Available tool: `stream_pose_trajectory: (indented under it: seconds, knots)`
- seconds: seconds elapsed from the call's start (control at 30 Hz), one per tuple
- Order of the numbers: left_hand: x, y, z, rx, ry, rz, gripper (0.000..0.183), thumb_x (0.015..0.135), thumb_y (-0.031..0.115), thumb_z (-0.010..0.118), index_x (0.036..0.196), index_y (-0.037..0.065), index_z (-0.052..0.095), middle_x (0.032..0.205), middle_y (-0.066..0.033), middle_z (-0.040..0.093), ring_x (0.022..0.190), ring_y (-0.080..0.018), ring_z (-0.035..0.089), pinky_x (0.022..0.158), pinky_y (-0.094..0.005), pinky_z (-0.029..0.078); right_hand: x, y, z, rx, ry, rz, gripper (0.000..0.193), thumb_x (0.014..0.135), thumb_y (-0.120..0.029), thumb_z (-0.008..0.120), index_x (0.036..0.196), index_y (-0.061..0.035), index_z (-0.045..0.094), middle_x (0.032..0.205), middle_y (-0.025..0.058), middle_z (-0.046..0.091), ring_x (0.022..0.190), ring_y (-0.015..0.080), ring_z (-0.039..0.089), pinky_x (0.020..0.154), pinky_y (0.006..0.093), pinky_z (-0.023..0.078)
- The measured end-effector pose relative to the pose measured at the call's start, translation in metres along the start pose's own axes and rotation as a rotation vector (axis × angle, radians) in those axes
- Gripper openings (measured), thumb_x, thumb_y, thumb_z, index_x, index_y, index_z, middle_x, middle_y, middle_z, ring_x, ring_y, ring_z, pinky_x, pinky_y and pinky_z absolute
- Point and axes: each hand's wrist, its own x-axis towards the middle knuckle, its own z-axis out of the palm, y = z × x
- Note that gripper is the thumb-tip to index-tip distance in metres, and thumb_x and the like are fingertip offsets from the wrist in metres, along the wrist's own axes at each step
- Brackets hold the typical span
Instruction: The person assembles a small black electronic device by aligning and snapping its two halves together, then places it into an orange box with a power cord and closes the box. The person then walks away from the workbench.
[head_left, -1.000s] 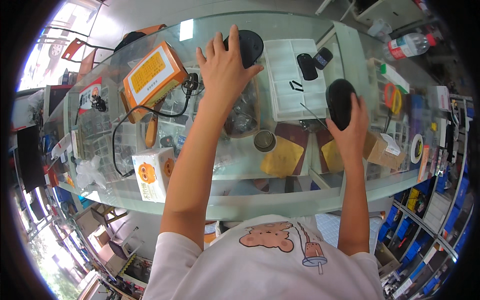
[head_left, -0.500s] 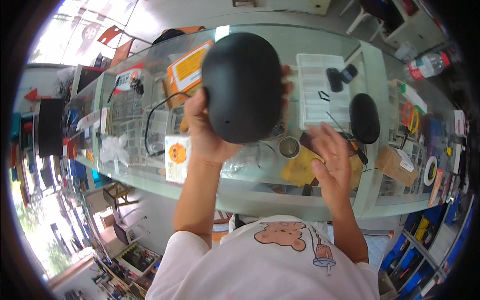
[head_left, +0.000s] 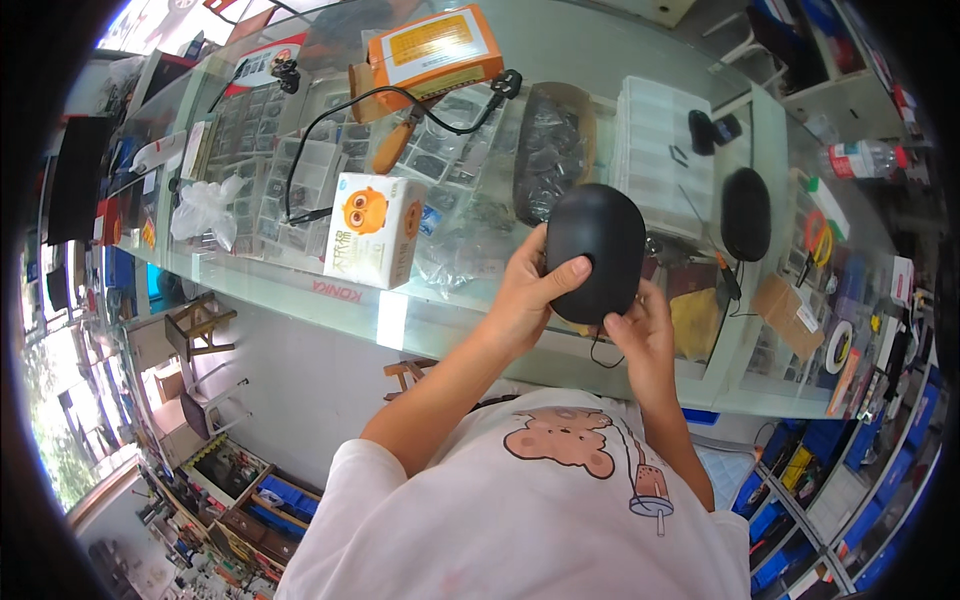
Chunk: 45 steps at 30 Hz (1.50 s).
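- 1 black oval case point(head_left: 603, 240) was recorded in the head view, held up off the glass counter point(head_left: 440, 318), near its front edge as far as could be judged.
- Left hand point(head_left: 522, 305): thumb pressed on the upper face, fingers behind; it pinched the case's left side.
- Right hand point(head_left: 650, 340): thumb and fingers pinched the lower right edge.
- Risk, judged: the smooth shell could slip if both grips loosened, and drop onto the glass. A thin black cord point(head_left: 603, 362) looped below; a snag could tug the case if those 2 were joined, which could not be told.
- Orientation: domed face toward the camera; long axis nearly upright in view, far end leaning slightly right.
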Motion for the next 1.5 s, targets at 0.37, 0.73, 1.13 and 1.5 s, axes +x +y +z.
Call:
stream_pose_trajectory:
  seconds: [0.37,0.73,1.13,1.5]
  knots:
    - [-0.012,0.023,-0.02,-0.155,0.152,0.18,0.052,0.085,0.031,0.066,0.126,0.007,0.044,0.117,-0.0073,0.057,0.11,-0.0194,0.055,0.097,-0.0389,0.043,-0.034,0.013,0.021,-0.303,-0.193,0.218,0.024,0.094,-0.012,0.048,0.083,0.0062,0.058,0.07,0.0076,0.062,0.067,0.0146,0.059,0.066,0.028,0.047]
    - [-0.089,0.179,-0.147,-0.473,0.301,0.725,0.044,0.084,0.031,0.065,0.121,0.01,0.054,0.125,-0.0114,0.055,0.114,-0.0302,0.053,0.096,-0.049,0.044,0.021,-0.004,0.053,-0.729,-0.105,-0.016,0.016,0.088,-0.012,0.057,0.092,0.003,0.06,0.085,0.0102,0.063,0.081,0.0176,0.062,0.078,0.0298,0.048]
    - [-0.098,0.172,-0.165,-0.647,0.258,0.574,0.043,0.09,0.038,0.055,0.12,0.007,0.056,0.122,-0.0132,0.058,0.111,-0.0293,0.057,0.096,-0.0476,0.046,0.15,0.051,0.104,-1.573,-0.171,-0.71,0.037,0.079,-0.01,0.064,0.115,-0.0088,0.059,0.13,0.0059,0.05,0.12,0.0279,0.044,0.102,0.0518,0.033]
    - [-0.023,0.116,-0.066,0.132,0.035,0.099,0.06,0.085,0.036,0.064,0.13,0.004,0.038,0.116,-0.0082,0.051,0.11,-0.0151,0.046,0.093,-0.0286,0.038,0.068,0.0,0.091,0.037,-0.217,-0.114,0.068,0.09,-0.037,0.056,0.139,0.0009,0.028,0.138,0.0145,0.041,0.126,0.0253,0.043,0.105,0.0406,0.034]
